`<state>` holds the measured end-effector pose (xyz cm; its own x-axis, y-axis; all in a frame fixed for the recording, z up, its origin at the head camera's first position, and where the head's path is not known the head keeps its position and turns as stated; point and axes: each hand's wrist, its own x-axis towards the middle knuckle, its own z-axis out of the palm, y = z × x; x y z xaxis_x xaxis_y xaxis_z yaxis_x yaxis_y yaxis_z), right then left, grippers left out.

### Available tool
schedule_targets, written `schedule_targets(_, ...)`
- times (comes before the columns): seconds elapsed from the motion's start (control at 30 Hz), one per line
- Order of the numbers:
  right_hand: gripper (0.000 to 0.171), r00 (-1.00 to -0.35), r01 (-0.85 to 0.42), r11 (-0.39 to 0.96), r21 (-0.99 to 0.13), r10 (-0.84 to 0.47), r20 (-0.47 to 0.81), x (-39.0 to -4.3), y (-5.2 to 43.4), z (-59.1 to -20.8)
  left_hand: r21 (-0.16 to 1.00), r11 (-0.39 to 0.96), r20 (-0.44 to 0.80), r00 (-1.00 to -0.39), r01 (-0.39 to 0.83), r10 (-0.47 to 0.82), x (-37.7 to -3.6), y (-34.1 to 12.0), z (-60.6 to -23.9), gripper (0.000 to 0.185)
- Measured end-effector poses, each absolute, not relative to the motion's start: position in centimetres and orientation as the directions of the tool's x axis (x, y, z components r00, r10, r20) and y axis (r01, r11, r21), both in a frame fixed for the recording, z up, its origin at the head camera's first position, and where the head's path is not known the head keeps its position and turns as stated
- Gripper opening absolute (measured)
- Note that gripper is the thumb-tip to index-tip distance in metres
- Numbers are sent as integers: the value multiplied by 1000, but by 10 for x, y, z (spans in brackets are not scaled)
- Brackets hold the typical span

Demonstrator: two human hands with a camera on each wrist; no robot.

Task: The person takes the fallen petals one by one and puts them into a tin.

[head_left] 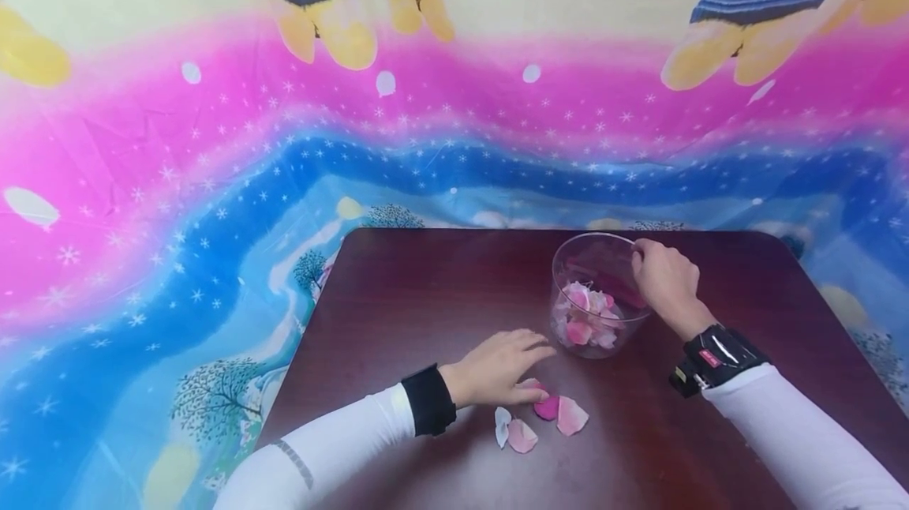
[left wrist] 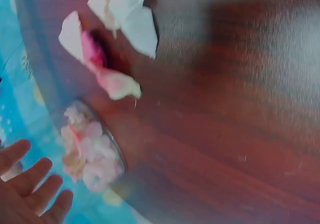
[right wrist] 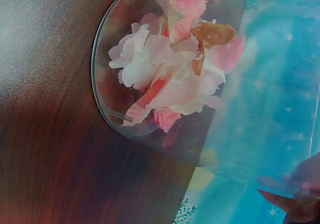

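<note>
A clear round container (head_left: 604,336) stands on the table with pink and white petals (right wrist: 170,79) heaped at its bottom. My right hand (head_left: 666,281) grips its rim on the right side, thumb inside or over the edge. To the container's near left, my left hand (head_left: 493,368) hovers palm down over loose petals, its fingers spread and holding nothing. Under and beside it lie a white petal (head_left: 502,426), a pale pink petal (head_left: 523,436), a magenta petal (head_left: 547,407) and a larger pink petal (head_left: 571,416). Whether the left thumb touches a petal, I cannot tell.
The dark brown table (head_left: 426,281) has rounded far corners. Behind it hangs a pink and blue printed cloth (head_left: 454,99) with cartoon figures. Black bands (head_left: 428,399) circle both wrists over white sleeves.
</note>
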<state>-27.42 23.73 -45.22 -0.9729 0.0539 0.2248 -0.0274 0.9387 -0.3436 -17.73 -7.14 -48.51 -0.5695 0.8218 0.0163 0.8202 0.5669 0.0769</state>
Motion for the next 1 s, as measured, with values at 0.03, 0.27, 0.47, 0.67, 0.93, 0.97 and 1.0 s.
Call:
schedule_targets(0.03, 30, -973, -29, 938, -344, 53, 226, -275, 237, -452, 72, 555, 18, -558, 829, 830, -176, -70, -487, 66)
schedule_targets(0.27, 30, -972, -29, 939, -343, 54, 228, -278, 239, -452, 55, 506, -57, -503, 861, 862, -170, -59, -506, 57)
schedule_targets(0.47, 30, -971, -29, 938, -344, 55, 232, -279, 239, -451, 62, 519, -92, -513, 853, 854, -171, -54, -519, 42)
schedule_targets(0.67, 29, -970, -30, 936, -350, 57, 235, -278, 239, -451, 92, 543, -131, -531, 835, 837, -171, -50, -524, 31)
schedule_targets(0.93, 30, -971, -26, 937, -348, 59, 232, -277, 239, -453, 93, 547, -141, -532, 832, 835, -172, -48, -533, 17)
schedule_targets(0.97, 30, -971, -26, 937, -347, 58, 232, -277, 239, -453, 98, 545, -143, -531, 832, 835, -172, -48, -534, 17)
schedule_targets(1.0, 30, -971, -26, 938, -346, 58, 231, -277, 239, -453, 101, 543, -144, -528, 834, 837, -172, -47, -535, 16)
